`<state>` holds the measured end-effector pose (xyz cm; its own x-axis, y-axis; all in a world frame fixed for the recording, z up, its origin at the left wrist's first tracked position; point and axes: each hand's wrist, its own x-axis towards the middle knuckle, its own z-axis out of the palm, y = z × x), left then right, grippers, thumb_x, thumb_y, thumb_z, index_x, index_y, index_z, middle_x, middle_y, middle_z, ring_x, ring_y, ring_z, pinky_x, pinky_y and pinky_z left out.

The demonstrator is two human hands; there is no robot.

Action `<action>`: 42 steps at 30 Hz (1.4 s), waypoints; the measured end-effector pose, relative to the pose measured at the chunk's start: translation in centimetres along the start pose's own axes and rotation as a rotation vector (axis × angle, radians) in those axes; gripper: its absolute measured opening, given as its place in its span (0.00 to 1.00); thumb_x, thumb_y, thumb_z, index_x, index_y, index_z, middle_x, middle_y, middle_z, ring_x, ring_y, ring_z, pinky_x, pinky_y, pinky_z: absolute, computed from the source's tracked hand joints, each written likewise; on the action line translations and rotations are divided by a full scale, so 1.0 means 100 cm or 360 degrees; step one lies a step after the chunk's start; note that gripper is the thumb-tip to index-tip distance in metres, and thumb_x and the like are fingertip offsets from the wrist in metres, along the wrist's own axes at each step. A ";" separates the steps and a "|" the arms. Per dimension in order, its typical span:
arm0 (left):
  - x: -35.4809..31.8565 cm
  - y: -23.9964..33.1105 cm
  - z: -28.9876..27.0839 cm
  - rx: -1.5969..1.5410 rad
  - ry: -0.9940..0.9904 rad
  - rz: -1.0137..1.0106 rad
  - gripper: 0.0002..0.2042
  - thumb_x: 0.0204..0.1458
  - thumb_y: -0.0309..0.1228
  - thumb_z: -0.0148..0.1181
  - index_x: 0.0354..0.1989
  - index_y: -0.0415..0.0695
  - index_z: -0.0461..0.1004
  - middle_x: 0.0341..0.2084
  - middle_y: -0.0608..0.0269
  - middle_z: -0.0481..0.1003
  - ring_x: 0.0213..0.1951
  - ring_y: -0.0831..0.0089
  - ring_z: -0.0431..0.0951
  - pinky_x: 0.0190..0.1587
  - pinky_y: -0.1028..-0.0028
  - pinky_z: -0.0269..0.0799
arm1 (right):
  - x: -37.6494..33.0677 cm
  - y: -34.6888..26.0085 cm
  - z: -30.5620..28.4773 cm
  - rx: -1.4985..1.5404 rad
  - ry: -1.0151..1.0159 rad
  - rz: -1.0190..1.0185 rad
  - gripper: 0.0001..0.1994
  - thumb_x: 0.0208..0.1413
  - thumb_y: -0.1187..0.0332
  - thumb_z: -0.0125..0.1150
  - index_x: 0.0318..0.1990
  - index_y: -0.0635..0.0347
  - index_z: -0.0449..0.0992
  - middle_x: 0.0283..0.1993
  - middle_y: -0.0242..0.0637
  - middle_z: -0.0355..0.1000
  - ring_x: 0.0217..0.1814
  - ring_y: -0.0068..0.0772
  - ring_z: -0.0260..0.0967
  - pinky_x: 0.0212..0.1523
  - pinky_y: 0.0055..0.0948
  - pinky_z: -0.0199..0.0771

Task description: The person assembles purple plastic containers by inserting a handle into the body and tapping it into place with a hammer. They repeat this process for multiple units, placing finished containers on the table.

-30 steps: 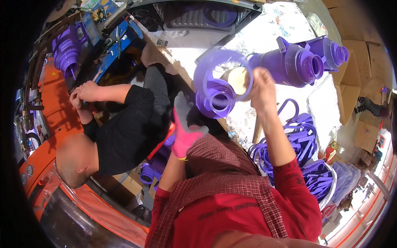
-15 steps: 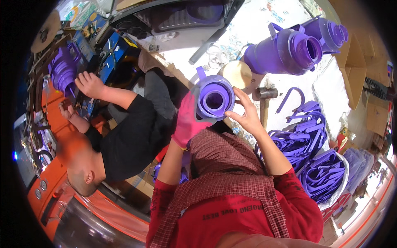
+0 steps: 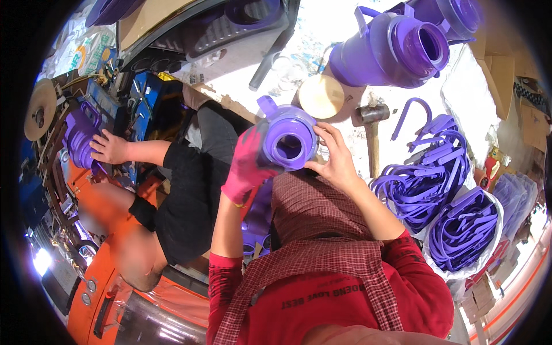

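Note:
Between my two hands is a purple plastic jug body (image 3: 299,122), its round open mouth turned up toward me and a small lug sticking out at its far left. My left hand (image 3: 246,164), in a pink and grey glove, wraps round its left side. My bare right hand (image 3: 338,158) grips the right side of the rim with thumb and fingers. Just beyond the jug sits a pale round wooden block (image 3: 321,96). Right of that, a mallet (image 3: 371,118) with a dark head and wooden handle lies on the white worktop.
Larger purple jugs (image 3: 368,54) lie at the far right. Purple strap handles (image 3: 425,178) are heaped on the right, with more in a white sack (image 3: 499,221). A person in black (image 3: 184,198) works at my left, one hand (image 3: 109,148) at another purple jug (image 3: 79,138).
My view has shifted a little. The jug in my hands has tipped slightly, its mouth now lower left in the ring; both hands still hold it. The co-worker's arms have moved.

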<state>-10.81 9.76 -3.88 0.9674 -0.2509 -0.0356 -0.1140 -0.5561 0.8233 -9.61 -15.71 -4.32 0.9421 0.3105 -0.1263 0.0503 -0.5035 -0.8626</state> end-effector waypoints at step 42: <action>-0.046 -0.010 0.060 0.0017 0.0060 -0.0561 0.51 0.40 0.45 0.74 0.72 0.39 0.53 0.71 0.37 0.49 0.71 0.44 0.53 0.70 0.58 0.55 | 0.103 0.080 -0.021 -0.1341 -0.0648 -0.0172 0.53 0.41 0.67 0.71 0.76 0.39 0.44 0.76 0.56 0.43 0.78 0.60 0.40 0.67 0.51 0.64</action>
<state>-16.47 6.69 -7.90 0.9554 -0.0126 -0.2952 0.2262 -0.6117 0.7581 1.22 -18.18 -11.51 0.7382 0.5673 -0.3650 0.5036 -0.8235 -0.2612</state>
